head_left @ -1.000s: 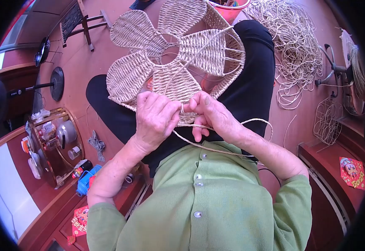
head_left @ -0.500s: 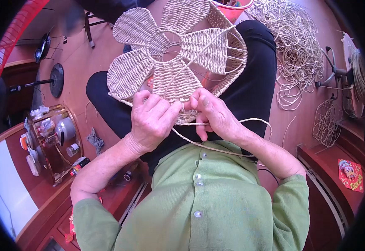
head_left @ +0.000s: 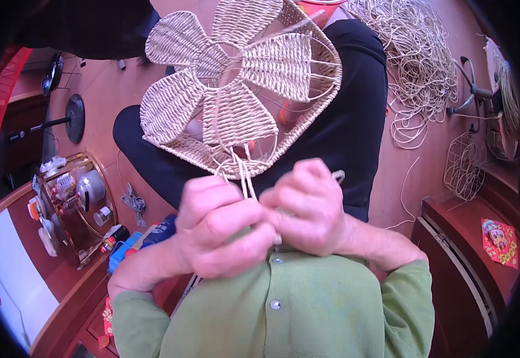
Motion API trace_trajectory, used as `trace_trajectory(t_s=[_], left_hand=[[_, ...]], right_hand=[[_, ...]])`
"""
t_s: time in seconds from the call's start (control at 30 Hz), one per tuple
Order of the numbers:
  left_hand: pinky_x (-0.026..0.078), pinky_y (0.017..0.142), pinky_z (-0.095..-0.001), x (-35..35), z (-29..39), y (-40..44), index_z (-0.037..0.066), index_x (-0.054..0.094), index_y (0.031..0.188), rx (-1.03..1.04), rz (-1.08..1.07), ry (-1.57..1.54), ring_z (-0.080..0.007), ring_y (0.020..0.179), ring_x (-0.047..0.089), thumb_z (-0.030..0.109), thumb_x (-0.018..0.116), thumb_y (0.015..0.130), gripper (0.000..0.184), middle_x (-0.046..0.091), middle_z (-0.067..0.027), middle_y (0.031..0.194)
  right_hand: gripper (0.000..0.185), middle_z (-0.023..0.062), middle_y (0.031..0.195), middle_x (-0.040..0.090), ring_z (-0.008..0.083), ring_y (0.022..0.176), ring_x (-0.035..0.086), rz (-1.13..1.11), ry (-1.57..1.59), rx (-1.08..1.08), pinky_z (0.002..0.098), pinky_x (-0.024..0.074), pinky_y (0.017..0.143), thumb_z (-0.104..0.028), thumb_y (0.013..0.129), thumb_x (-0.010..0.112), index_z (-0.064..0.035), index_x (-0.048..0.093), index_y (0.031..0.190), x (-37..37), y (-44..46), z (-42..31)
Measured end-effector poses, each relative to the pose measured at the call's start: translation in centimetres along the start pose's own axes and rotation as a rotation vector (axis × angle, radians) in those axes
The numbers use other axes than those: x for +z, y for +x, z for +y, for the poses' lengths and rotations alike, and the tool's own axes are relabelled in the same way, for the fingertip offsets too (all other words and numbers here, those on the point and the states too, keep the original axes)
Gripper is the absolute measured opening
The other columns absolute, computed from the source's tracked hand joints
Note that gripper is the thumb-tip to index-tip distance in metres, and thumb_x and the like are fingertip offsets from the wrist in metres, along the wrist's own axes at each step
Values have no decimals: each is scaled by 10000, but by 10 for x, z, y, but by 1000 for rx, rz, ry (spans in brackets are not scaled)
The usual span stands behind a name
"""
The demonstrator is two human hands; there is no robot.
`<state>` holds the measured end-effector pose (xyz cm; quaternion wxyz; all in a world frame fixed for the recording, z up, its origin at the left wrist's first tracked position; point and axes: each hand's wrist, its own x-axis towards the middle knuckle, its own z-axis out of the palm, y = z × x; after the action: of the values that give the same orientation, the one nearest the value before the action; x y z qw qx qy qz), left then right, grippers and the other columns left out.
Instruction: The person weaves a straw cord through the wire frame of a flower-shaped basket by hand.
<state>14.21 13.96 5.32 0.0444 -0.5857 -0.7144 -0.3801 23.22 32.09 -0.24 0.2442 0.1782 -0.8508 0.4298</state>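
A woven basket (head_left: 173, 146) with a flower-shaped woven top (head_left: 239, 113) rests on my lap, tilted toward me. Pale twisted cords (head_left: 245, 179) run from the near petal and rim down to my fists. My left hand (head_left: 221, 227) is closed around the cord in front of my belly. Beside it, my right hand (head_left: 308, 209), slightly blurred, is also closed on cord, and a short loop shows behind its knuckles. The fingers hide where the strands cross. Gaps in the petals show bare frame wire and a few cords at the right side.
A large tangled heap of cord (head_left: 418, 59) lies on the floor at the upper right. To the left stands a round-framed trolley (head_left: 72, 203) with jars and bottles. A wire basket (head_left: 466, 164) and a red cabinet (head_left: 457, 256) are at the right.
Both hands have drawn back from the basket rim toward my belly, pulling the cord taut. The basket has shifted slightly up and left. A dark shape has come further in at the upper left.
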Motion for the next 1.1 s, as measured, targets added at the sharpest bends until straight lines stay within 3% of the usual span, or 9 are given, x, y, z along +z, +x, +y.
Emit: trace_trajectory(t_s=[0.07, 0.13, 0.2, 0.47, 0.6, 0.73, 0.87, 0.9, 1.1], left_hand=[[563, 872, -488, 14, 2, -6, 9, 658, 1134, -163, 6, -339, -359, 985, 662, 220, 800, 868, 368, 672, -182, 1164], [563, 818, -454, 36, 4, -24, -17, 633, 1197, -372, 30, -520, -345, 911, 682, 245, 817, 888, 445, 699, -207, 1122], [514, 629, -374, 33, 4, -26, -12, 712, 1099, -400, -24, -395, -249, 675, 664, 112, 827, 845, 305, 709, -100, 824], [532, 615, -371, 34, -43, -24, 46, 751, 1054, -531, -154, 195, -271, 679, 671, -3, 778, 835, 226, 681, -117, 787], [550, 635, -411, 53, -45, -19, 67, 740, 1067, -514, -287, 253, -293, 724, 703, 97, 759, 879, 191, 699, -110, 815], [558, 654, -426, 53, -44, -10, 101, 748, 1105, -582, -423, 233, -312, 759, 714, 180, 721, 925, 198, 713, -115, 843], [562, 664, -458, 47, -49, -12, 127, 749, 1053, -602, -398, 183, -321, 771, 720, 158, 692, 904, 163, 719, -112, 831], [562, 663, -469, 46, -51, -13, 134, 747, 1016, -601, -369, 165, -322, 770, 721, 152, 681, 892, 141, 716, -113, 816], [586, 754, -423, 41, -63, -4, 124, 798, 1107, -690, -587, 81, -331, 853, 744, 84, 673, 863, 278, 769, -145, 948]], right_hand=[[290, 3, 850, 633, 181, 756, 613, -3, 155, 2, 312, 474, 641, -196, 688, 722, -90, 731, 957, -5, -11, -3], [250, 31, 851, 675, 171, 667, 639, 29, 286, 115, 313, 494, 549, -117, 690, 817, -53, 738, 919, -10, -18, 1], [225, 51, 861, 698, 196, 660, 667, 37, 371, 252, 318, 525, 565, -78, 748, 838, -39, 744, 949, -14, -30, 9], [311, 59, 808, 684, 147, 639, 658, -100, 286, 719, 303, 525, 593, -4, 956, 678, -20, 625, 1262, -20, -31, 32], [388, 133, 644, 657, 292, 610, 709, -339, -28, 623, 413, 548, 579, -66, 991, 640, -54, 564, 1371, -15, -14, 49], [344, 220, 712, 675, 412, 736, 709, -497, -20, 590, 522, 545, 625, -132, 984, 644, -2, 537, 1284, -16, 2, 59], [343, 107, 727, 692, 231, 612, 710, -228, 169, 707, 350, 559, 585, -79, 1017, 615, -3, 562, 1347, -18, -12, 54], [298, 74, 881, 717, 158, 742, 725, -338, 224, 828, 289, 576, 644, -70, 1042, 582, 17, 587, 1327, -27, -9, 49], [347, 121, 1356, 573, 173, 1157, 658, -289, 710, 959, 298, 571, 896, -101, 1083, 503, 36, 584, 1391, -7, -41, 33]])
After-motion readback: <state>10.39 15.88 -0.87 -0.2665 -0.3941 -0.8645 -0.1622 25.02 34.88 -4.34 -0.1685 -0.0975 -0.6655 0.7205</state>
